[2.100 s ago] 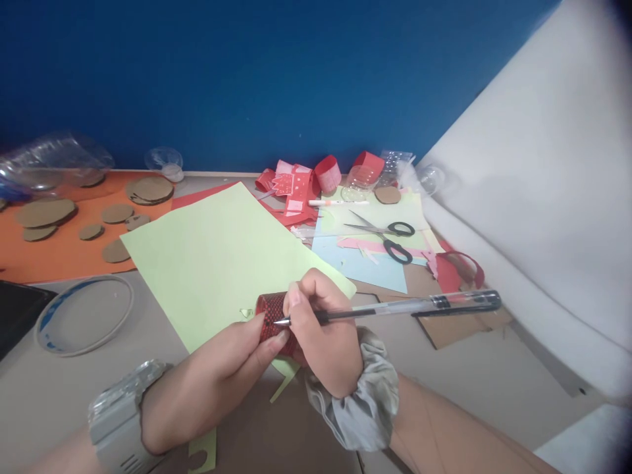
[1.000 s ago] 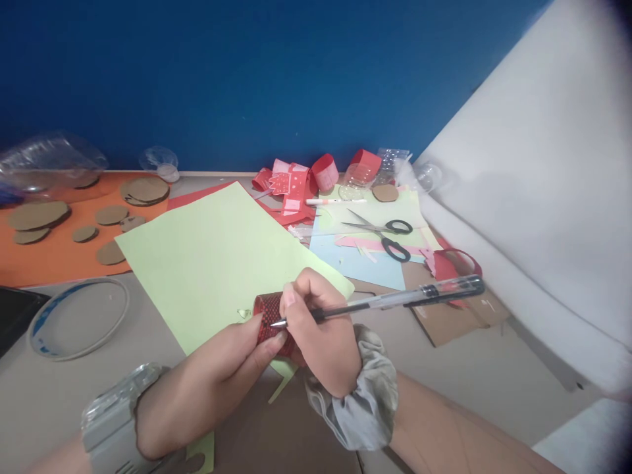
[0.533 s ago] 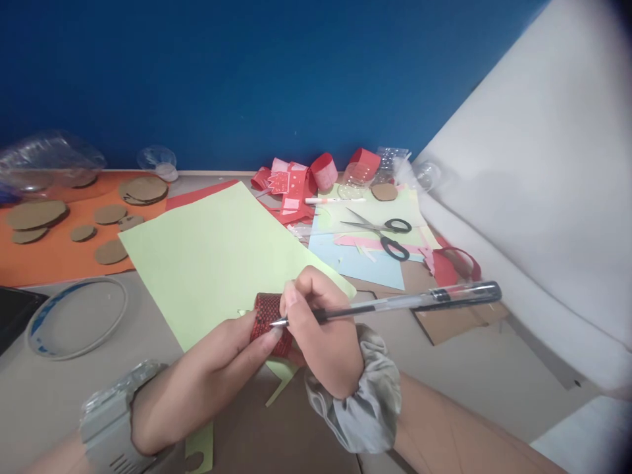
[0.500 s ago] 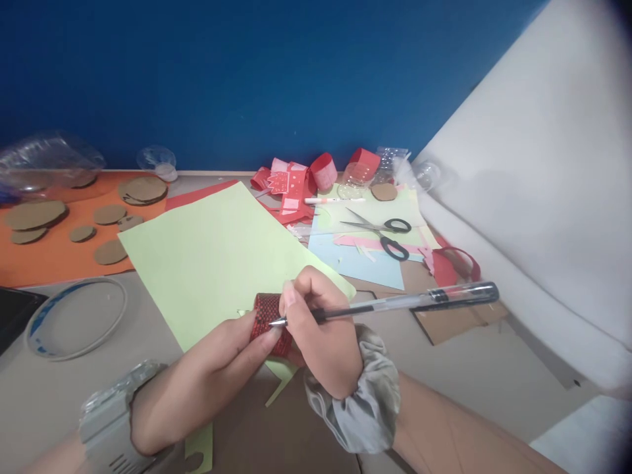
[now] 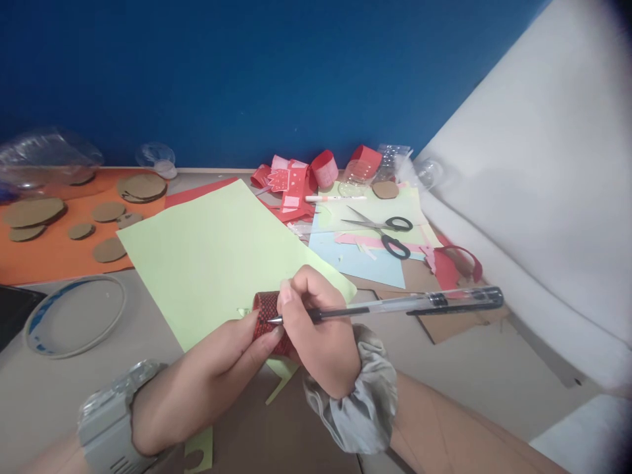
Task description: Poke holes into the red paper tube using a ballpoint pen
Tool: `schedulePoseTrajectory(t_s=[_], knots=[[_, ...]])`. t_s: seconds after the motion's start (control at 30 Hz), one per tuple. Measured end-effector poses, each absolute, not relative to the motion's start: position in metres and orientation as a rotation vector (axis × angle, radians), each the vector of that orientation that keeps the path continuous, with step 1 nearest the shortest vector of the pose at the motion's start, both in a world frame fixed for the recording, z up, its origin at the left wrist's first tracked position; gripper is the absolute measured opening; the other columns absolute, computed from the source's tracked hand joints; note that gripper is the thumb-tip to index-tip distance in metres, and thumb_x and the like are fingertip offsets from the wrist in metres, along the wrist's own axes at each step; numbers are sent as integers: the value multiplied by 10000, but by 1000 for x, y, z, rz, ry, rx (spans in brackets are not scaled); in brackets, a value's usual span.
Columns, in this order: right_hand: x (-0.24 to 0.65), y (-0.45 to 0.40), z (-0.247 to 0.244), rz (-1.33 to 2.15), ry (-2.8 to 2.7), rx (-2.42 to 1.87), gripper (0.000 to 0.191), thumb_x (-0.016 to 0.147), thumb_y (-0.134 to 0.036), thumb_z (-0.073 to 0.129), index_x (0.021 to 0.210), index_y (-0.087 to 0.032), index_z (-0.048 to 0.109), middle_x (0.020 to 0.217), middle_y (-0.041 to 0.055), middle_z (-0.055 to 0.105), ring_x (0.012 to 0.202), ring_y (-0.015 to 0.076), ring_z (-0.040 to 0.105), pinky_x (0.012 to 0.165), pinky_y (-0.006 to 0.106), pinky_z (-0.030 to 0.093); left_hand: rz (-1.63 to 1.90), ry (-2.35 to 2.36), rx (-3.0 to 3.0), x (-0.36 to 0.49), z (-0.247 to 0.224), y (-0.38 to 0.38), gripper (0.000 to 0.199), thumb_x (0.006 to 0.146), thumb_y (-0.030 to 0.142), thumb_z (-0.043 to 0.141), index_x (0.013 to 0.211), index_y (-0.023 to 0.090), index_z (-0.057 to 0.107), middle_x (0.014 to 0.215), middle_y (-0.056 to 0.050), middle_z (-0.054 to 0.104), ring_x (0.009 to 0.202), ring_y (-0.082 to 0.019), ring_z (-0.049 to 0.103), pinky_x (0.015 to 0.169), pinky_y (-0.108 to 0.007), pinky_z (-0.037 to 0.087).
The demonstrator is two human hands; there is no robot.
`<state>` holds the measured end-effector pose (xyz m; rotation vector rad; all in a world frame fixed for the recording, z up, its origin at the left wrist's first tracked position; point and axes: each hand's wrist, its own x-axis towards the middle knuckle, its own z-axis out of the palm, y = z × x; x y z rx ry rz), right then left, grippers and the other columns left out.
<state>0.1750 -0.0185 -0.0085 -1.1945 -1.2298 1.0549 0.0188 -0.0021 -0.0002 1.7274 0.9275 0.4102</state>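
Over there, the left hand (image 5: pixel 212 365) has its fingers clamped on a red-and-black patterned roll (image 5: pixel 268 307), between both hands; at its face, the gel pen (image 5: pixel 385 306) points leftward, pinched in the right hand's (image 5: pixel 320 332) fingers.

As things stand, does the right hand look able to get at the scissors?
Probably yes: the scissors lie uncovered on sheets of paper beyond the right hand, and nothing tall stands between them. The pen in its grip is the main hindrance; it would likely need setting down first.
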Motion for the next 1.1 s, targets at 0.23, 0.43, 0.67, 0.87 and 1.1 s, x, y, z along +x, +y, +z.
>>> schedulePoseTrajectory(t_s=[0.23, 0.43, 0.67, 0.87, 1.1], knots=[[174, -18, -11, 1064, -1213, -1200, 347, 984, -327, 545, 685, -250, 386, 604, -60, 378, 543, 130, 363, 529, 279, 337, 424, 945, 1725, 19, 0, -4, 262, 1031, 314, 418, 884, 223, 614, 838, 26, 737, 752, -167, 658, 739, -208, 552], [175, -19, -12, 1063, -1215, -1200, 342, 995, -335, 526, 696, -242, 389, 605, -66, 378, 545, 120, 358, 529, 265, 339, 403, 957, 1727, 19, 0, -5, 274, 1032, 313, 414, 868, 223, 614, 814, 28, 718, 737, -166, 645, 717, -208, 544], [174, -18, -10, 1053, -1223, -1195, 339, 984, -303, 525, 685, -246, 375, 603, -66, 364, 540, 122, 352, 525, 269, 333, 401, 944, 1722, 19, 2, -4, 258, 1029, 296, 423, 866, 225, 610, 844, 28, 733, 761, -167, 662, 739, -205, 549], [174, -18, -10, 1027, -1230, -1165, 336, 988, -271, 513, 685, -246, 370, 607, -72, 355, 546, 117, 353, 526, 265, 327, 418, 929, 1709, 20, 1, -5, 241, 1031, 283, 425, 887, 230, 610, 850, 40, 724, 780, -157, 660, 756, -193, 542], [174, -19, -13, 1066, -1230, -1123, 339, 977, -277, 562, 686, -241, 390, 587, -83, 358, 529, 109, 322, 505, 258, 304, 418, 929, 1729, 20, 1, -3, 238, 1023, 275, 414, 843, 235, 565, 807, 52, 697, 728, -147, 627, 717, -201, 526]])
